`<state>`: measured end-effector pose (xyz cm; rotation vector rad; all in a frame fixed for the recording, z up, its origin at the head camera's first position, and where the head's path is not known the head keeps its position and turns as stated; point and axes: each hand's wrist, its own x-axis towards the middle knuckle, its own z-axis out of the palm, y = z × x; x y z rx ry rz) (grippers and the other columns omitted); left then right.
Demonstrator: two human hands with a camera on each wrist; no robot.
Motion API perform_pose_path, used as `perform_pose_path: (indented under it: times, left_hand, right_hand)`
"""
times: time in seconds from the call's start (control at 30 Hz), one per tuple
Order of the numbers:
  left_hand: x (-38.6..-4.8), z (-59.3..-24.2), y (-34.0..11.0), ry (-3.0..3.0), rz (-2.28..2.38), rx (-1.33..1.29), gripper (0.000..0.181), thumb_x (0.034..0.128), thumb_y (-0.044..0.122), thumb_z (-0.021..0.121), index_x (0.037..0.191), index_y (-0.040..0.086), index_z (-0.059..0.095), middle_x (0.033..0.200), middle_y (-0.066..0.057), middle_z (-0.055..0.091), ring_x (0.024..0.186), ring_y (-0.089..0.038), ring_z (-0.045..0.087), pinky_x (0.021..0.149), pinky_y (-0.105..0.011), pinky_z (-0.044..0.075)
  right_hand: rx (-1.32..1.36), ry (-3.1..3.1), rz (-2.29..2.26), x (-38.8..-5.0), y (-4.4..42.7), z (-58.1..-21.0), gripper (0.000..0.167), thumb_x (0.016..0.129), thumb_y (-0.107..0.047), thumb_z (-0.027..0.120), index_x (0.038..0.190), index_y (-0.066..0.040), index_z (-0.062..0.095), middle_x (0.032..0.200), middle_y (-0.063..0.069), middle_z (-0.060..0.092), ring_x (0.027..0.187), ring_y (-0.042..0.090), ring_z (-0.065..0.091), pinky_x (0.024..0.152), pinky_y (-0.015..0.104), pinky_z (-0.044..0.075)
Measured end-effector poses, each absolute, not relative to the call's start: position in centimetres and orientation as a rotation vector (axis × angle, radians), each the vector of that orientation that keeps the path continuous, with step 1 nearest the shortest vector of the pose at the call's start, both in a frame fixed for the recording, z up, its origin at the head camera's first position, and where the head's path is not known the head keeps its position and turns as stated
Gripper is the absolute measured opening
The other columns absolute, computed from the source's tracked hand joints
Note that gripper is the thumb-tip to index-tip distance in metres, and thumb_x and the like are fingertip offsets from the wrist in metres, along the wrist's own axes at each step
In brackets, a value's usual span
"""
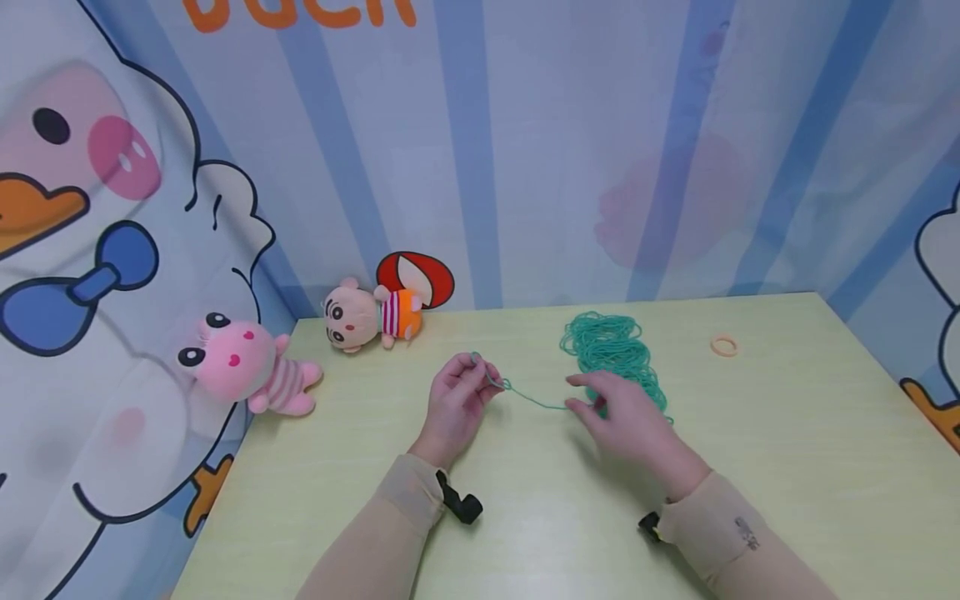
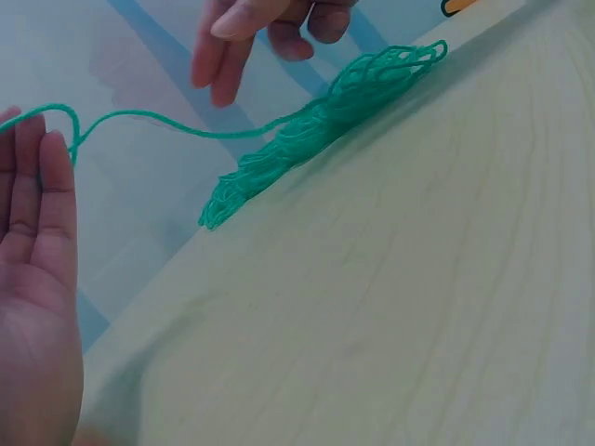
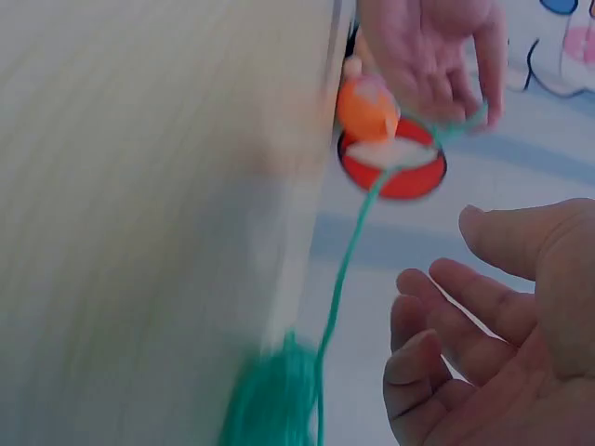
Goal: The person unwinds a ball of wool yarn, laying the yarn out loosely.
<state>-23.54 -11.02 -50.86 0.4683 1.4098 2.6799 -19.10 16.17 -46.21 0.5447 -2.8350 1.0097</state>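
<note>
A skein of green yarn (image 1: 611, 346) lies on the table to the right of the middle. My left hand (image 1: 457, 404) pinches the yarn's free end between thumb and fingers, where a small loop shows. From there a thin strand (image 2: 186, 128) runs across to the skein. My right hand (image 1: 633, 421) hovers at the skein's near side, thumb and fingers apart. In the right wrist view the right hand (image 3: 502, 334) is loosely bent beside the strand, gripping nothing; the strand passes it at a small distance.
On the light wooden table (image 1: 540, 517), a pink plush toy (image 1: 240, 367) leans at the left edge and a plush toy in striped top (image 1: 390, 315) lies near the back. A small orange ring (image 1: 723, 346) sits right of the skein. A printed cloth backdrop (image 1: 525, 167) stands behind.
</note>
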Motion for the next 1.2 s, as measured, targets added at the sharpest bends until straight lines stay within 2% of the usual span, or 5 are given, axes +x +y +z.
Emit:
perform_pose_path:
  times: [0.13,0.4,0.7,0.93,1.2]
  left_hand:
    - [-23.5,-51.0,-11.2,1.428,2.664,0.490,0.015,0.1130,0.006,0.054,0.107,0.016,0.064,0.101,0.001,0.074,0.094,-0.012,0.074,0.095,-0.026,0.065]
    - [-23.5,-51.1,-10.8,1.448,2.673,0.432,0.023,0.1154,0.006,0.047,0.106,0.019,0.063,0.100,0.003,0.076,0.097,-0.013,0.074,0.095,-0.028,0.064]
    - [-23.6,-50.9,-11.5,1.430,2.723,0.315,0.015,0.1144,0.009,0.052,0.106,0.017,0.062,0.096,0.004,0.074,0.096,-0.012,0.072,0.092,-0.028,0.061]
    - [-23.8,-51.0,-11.9,1.502,2.722,0.232,0.015,0.1140,0.007,0.054,0.110,0.015,0.066,0.097,0.003,0.075,0.096,-0.011,0.075,0.094,-0.027,0.063]
    - [-24.3,-51.2,-11.0,1.636,2.636,0.191,0.021,0.1137,0.022,0.061,0.116,0.011,0.079,0.101,0.001,0.080,0.094,-0.013,0.077,0.086,-0.026,0.066]
  right_hand:
    - [0.647,-2.915,1.101,-19.9,12.5,-46.8,0.045,0.111,-0.029,0.068,0.149,-0.006,0.066,0.137,0.008,0.077,0.087,0.008,0.065,0.075,0.030,0.055]
    - [0.608,-2.912,1.147,-19.9,12.4,-47.2,0.022,0.113,-0.024,0.064,0.116,-0.015,0.083,0.098,-0.003,0.081,0.084,0.006,0.068,0.081,0.034,0.059]
    - [0.473,-2.881,1.098,-19.1,16.6,-46.2,0.021,0.111,-0.019,0.065,0.121,-0.010,0.081,0.097,0.003,0.080,0.075,0.009,0.063,0.064,0.027,0.050]
    - [0.398,-2.900,1.076,-18.3,19.1,-45.4,0.024,0.111,-0.017,0.064,0.127,-0.009,0.081,0.102,0.004,0.082,0.070,0.011,0.059,0.060,0.029,0.049]
    - [0.256,-2.899,0.993,-18.1,22.5,-44.8,0.030,0.110,-0.022,0.067,0.131,-0.004,0.079,0.103,0.010,0.082,0.068,0.014,0.056,0.057,0.029,0.044]
